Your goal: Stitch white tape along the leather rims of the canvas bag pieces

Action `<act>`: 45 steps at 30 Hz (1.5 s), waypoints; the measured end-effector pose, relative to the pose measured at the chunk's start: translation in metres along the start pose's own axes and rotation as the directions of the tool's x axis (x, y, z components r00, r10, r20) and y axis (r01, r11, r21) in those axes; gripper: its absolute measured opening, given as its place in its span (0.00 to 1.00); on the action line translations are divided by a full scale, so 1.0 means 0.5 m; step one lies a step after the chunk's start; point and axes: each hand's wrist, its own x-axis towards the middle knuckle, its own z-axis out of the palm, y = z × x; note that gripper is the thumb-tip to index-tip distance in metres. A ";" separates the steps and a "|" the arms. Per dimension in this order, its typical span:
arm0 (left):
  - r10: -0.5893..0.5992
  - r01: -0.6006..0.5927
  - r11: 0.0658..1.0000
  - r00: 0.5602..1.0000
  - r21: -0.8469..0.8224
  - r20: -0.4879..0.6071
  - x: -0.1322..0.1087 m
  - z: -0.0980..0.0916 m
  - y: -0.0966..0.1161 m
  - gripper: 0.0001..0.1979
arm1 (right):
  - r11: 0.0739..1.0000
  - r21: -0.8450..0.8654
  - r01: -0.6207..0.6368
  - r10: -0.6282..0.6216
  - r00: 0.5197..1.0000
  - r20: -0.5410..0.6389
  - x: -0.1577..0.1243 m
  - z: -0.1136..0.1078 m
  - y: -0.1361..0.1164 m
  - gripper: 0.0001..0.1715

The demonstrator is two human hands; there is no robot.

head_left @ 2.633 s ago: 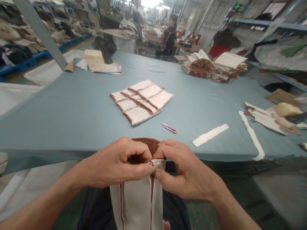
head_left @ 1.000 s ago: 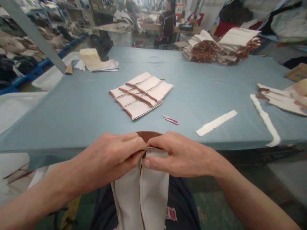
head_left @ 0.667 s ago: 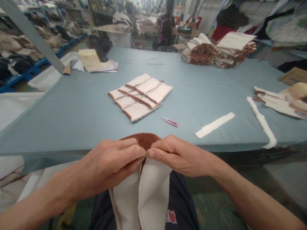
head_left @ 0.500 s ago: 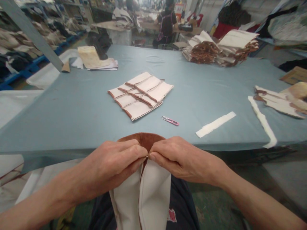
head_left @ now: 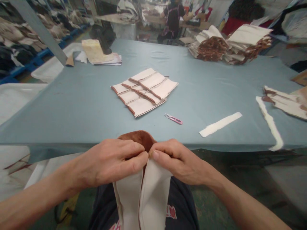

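A cream fabric piece with a brown inner side (head_left: 153, 198) hangs over my lap, its top at the table's near edge. My left hand (head_left: 120, 159) pinches its upper edge left of the middle seam. Close beside it, my right hand (head_left: 175, 159) grips the same edge on the other side, thumb tip on the cloth. Both sets of fingertips nearly meet at the seam, hiding what lies between them. Brown lining (head_left: 136, 137) shows behind the fingers. Beyond my hands lie pink-handled thread snips (head_left: 173, 119) and a stack of stitched cream pieces with brown edges (head_left: 146, 91).
On the blue-covered table (head_left: 79, 105) lie a white strip (head_left: 220, 124) and a crooked white strip (head_left: 270, 123). Cream-and-brown pieces (head_left: 287, 100) rest at the right. Tall cloth stacks (head_left: 211, 46) stand at the far right, and a yellowish folded piece (head_left: 94, 52) far left. A person (head_left: 173, 19) is in the background.
The view has shifted a little, so the table things appear slightly right and higher. Both hands still grip the fabric; its brown back edge has folded narrower.
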 end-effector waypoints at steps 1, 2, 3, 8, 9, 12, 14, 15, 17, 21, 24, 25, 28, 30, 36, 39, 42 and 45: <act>0.066 -0.067 0.997 0.997 0.036 0.026 0.000 0.003 -0.002 0.09 | 0.993 0.111 -0.043 0.044 0.999 -0.001 -0.001 0.005 0.008 0.28; 0.123 -0.127 0.989 0.991 0.071 0.049 0.002 0.007 -0.003 0.10 | 0.973 0.215 -0.078 0.080 0.997 0.001 -0.002 0.011 0.016 0.30; 0.161 -0.166 0.981 0.985 0.098 0.057 0.005 0.010 -0.005 0.11 | 0.947 0.303 -0.105 0.110 0.994 0.001 -0.002 0.017 0.024 0.32; 0.243 -0.240 0.970 0.966 0.038 -0.093 0.025 0.017 -0.005 0.09 | 0.865 0.481 -0.145 0.165 0.986 0.002 0.002 0.036 0.045 0.34; 0.247 -0.251 0.968 0.959 -0.005 -0.140 0.028 0.018 -0.003 0.10 | 0.869 0.473 -0.142 0.162 0.987 -0.001 0.002 0.036 0.043 0.34; 0.119 -0.147 0.980 0.972 -0.132 -0.203 0.033 0.014 0.008 0.14 | 0.914 0.389 -0.115 0.135 0.991 -0.024 -0.002 0.032 0.026 0.32; 0.038 -0.073 0.977 0.984 -0.199 -0.174 0.035 0.008 0.017 0.14 | 0.947 0.306 -0.093 0.110 0.993 -0.040 -0.006 0.027 0.013 0.28; 0.014 -0.047 0.971 0.990 -0.235 -0.138 0.037 0.004 0.021 0.12 | 0.964 0.252 -0.078 0.094 0.994 -0.051 -0.008 0.025 0.007 0.26; -0.010 -0.009 0.950 0.998 -0.312 -0.056 0.040 -0.007 0.027 0.09 | 0.992 0.118 -0.045 0.054 0.996 -0.069 -0.011 0.021 -0.003 0.21; -0.062 0.105 0.913 0.991 -0.395 0.122 0.049 -0.024 0.027 0.14 | 0.988 -0.149 0.046 -0.063 0.991 -0.116 -0.011 0.019 -0.010 0.11; -0.082 0.173 0.877 0.973 -0.449 0.215 0.052 -0.026 0.019 0.16 | 0.954 -0.276 0.115 -0.154 0.980 -0.124 -0.009 0.021 -0.006 0.11; -0.077 0.185 0.864 0.967 -0.469 0.241 0.051 -0.026 0.016 0.16 | 0.936 -0.322 0.145 -0.192 0.974 -0.120 -0.008 0.021 -0.004 0.12; -0.035 0.177 0.850 0.959 -0.496 0.283 0.047 -0.022 0.010 0.18 | 0.847 -0.471 0.246 -0.330 0.938 -0.104 -0.005 0.019 0.001 0.13; -0.015 0.136 0.880 0.966 -0.456 0.259 0.043 -0.020 0.006 0.18 | 0.820 -0.496 0.286 -0.380 0.920 -0.099 -0.003 0.016 0.003 0.12; 0.073 -0.076 0.951 0.997 -0.299 -0.021 0.047 0.018 -0.016 0.19 | 0.969 -0.119 0.218 -0.238 0.950 -0.201 -0.001 0.017 0.022 0.13; 0.038 -0.106 0.911 0.984 -0.400 -0.173 0.058 0.051 -0.019 0.22 | 0.981 0.052 0.185 -0.166 0.952 -0.258 -0.005 0.021 0.039 0.16; -0.010 -0.073 0.885 0.984 -0.459 -0.176 0.063 0.065 -0.015 0.24 | 0.984 0.024 0.179 -0.167 0.952 -0.255 -0.013 0.011 0.041 0.16; -0.035 -0.006 0.882 0.996 -0.472 -0.077 0.062 0.054 -0.010 0.22 | 0.961 -0.190 0.203 -0.242 0.946 -0.215 -0.021 -0.008 0.023 0.11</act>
